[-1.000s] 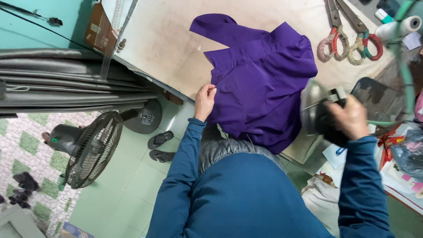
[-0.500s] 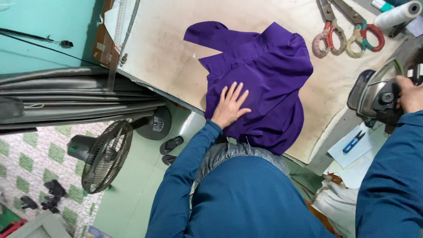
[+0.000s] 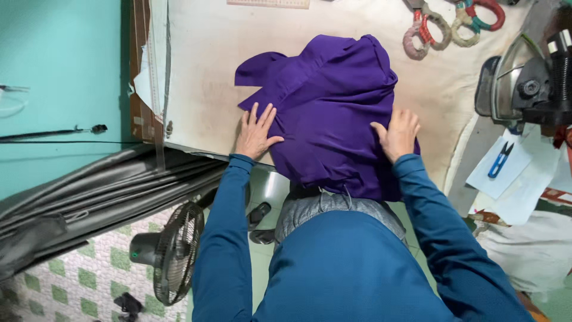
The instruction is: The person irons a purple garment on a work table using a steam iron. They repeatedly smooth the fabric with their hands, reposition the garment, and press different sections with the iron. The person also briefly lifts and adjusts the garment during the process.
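A purple garment point(image 3: 330, 110) lies spread on a cream padded table point(image 3: 202, 83), its lower part hanging over the near edge. My left hand point(image 3: 256, 131) rests flat with fingers apart on the garment's left edge. My right hand point(image 3: 398, 132) presses flat on the cloth's right side, fingers apart. Both hands hold nothing.
A clothes iron point(image 3: 524, 80) stands at the right beside a blue thread snip point(image 3: 499, 161) on white paper. Two wrapped-handle scissors point(image 3: 453, 24) lie at the table's top right. A floor fan point(image 3: 173, 253) and dark rolled material point(image 3: 89, 203) are at the left below the table.
My right hand left the iron at the right and came down flat on the garment. My left hand slid left along the cloth's edge. The view shifted right.
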